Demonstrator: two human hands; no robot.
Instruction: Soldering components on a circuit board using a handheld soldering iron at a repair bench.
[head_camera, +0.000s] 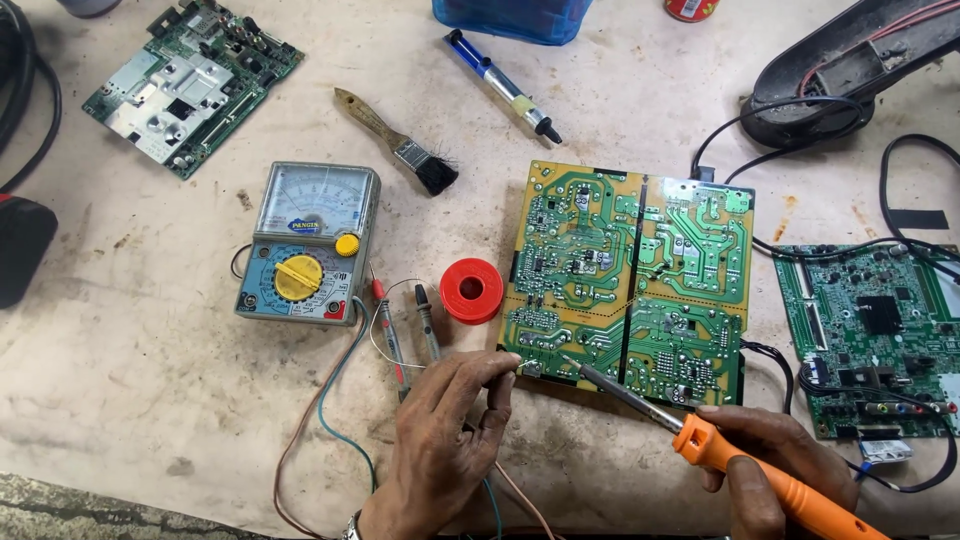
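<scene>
Yellow-green circuit board (630, 280) lies solder-side up; right hand (760, 450) grip clamped on orange soldering iron (740, 460), left hand (450, 430) pinching solder wire (385, 330).

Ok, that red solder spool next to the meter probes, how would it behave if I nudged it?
The red solder spool looks to lie flat on its flange, so it would probably slide, not roll. Tipped on edge, it likely rolls. Its thin wire tail looks floppy.
</scene>
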